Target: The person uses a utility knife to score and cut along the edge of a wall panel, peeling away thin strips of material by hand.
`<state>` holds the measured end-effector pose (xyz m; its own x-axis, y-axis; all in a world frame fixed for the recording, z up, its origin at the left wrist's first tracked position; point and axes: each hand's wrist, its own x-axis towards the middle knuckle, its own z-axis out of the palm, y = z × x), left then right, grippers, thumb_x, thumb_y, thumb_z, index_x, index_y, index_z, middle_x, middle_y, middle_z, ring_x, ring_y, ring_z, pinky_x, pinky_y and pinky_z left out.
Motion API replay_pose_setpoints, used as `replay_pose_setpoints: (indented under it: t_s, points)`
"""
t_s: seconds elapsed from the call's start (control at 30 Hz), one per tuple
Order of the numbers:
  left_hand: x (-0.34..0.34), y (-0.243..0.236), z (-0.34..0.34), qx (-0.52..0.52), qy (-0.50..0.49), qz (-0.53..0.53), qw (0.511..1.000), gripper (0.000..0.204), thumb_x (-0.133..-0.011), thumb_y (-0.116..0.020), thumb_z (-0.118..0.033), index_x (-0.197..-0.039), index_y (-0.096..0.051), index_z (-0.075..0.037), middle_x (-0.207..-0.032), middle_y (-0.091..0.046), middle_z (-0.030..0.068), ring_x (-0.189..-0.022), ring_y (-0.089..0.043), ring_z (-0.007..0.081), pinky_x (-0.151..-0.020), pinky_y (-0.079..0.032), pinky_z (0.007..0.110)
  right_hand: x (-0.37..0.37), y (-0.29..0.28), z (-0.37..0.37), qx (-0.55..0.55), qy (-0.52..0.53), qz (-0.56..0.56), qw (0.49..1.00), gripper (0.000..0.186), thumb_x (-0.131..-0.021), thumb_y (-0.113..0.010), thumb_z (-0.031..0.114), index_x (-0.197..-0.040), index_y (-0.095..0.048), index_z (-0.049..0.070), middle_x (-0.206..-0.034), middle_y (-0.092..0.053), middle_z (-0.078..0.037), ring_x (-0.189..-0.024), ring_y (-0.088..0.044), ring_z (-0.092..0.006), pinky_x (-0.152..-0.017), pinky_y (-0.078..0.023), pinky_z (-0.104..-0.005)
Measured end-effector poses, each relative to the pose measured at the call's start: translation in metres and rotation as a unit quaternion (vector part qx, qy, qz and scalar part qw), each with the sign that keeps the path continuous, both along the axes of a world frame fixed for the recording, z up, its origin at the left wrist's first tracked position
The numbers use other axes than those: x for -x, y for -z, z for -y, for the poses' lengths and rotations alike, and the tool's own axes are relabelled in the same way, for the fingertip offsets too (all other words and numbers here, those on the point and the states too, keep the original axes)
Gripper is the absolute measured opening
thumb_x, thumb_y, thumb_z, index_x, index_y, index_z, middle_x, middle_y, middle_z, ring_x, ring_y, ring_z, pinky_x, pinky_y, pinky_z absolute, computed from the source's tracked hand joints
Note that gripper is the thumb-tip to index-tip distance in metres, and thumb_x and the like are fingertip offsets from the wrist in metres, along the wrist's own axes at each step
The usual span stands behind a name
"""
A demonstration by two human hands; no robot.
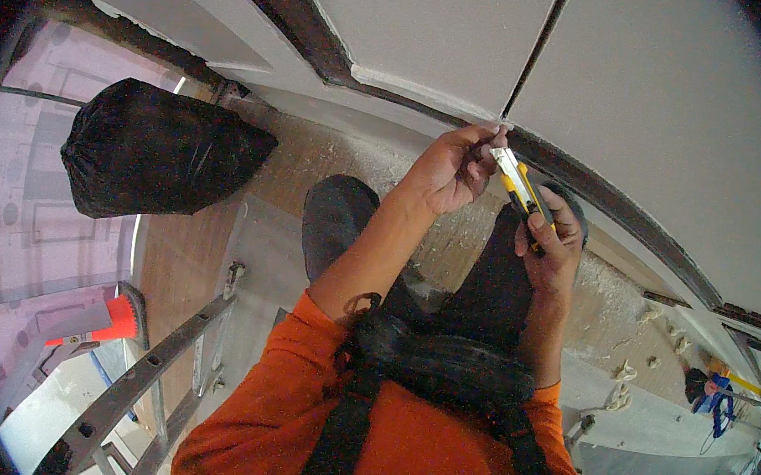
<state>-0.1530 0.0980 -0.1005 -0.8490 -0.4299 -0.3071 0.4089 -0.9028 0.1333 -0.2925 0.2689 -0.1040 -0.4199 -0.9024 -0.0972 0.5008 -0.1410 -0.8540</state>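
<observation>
My right hand grips a yellow and black utility knife, its silver front end pointing up and left toward my other hand. My left hand is closed in a pinch just below the seam between two pale wall panels. Whatever its fingertips hold, if anything, is too small to make out. The dark strip along the panels' lower edge passes right behind the knife tip. White crumbs and dust cling around the corner where seam and strip meet.
A full black bag lies at left on the wood-look floor. Below it are a metal ladder and an orange-red tool. White debris litters the right side, with blue and yellow items beyond. My knees are close to the wall.
</observation>
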Motion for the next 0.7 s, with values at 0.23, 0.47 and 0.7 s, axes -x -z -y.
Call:
replay_pose_setpoints:
  t_s: [0.23,0.47,0.7]
  points:
    - [-0.032,0.014,0.004,0.064,0.021,0.041,0.997,0.028,-0.098,-0.067,-0.029,-0.116,-0.067,-0.007,-0.093,-0.073,0.0052,-0.078,-0.071,0.0146,-0.051,-0.054,0.023,-0.004,-0.008,0.001,-0.039,0.017,-0.032,0.999,0.042,-0.089,-0.073,0.008,-0.129,-0.062,-0.002,-0.089,-0.070,-0.009,-0.058,-0.061,-0.0136,-0.051,-0.049,-0.0260]
    - [-0.082,0.002,0.049,0.190,-0.229,0.277,0.914,0.030,-0.092,-0.076,-0.032,-0.112,-0.066,-0.011,-0.094,-0.071,0.0037,-0.084,-0.071,0.0187,-0.066,-0.056,0.032,-0.009,-0.012,0.012,-0.085,0.029,-0.137,0.987,0.037,-0.087,-0.071,0.004,-0.123,-0.066,0.000,-0.093,-0.070,-0.008,-0.063,-0.062,-0.0125,-0.056,-0.050,-0.0250]
    - [-0.100,-0.011,0.081,0.323,-0.199,0.413,0.828,0.032,-0.094,-0.071,-0.033,-0.108,-0.063,-0.005,-0.097,-0.070,0.0076,-0.082,-0.071,0.0200,-0.066,-0.056,0.033,-0.011,-0.013,0.012,-0.123,-0.013,-0.177,0.976,0.035,-0.089,-0.070,0.004,-0.124,-0.065,0.001,-0.094,-0.070,-0.008,-0.065,-0.061,-0.0127,-0.057,-0.049,-0.0257]
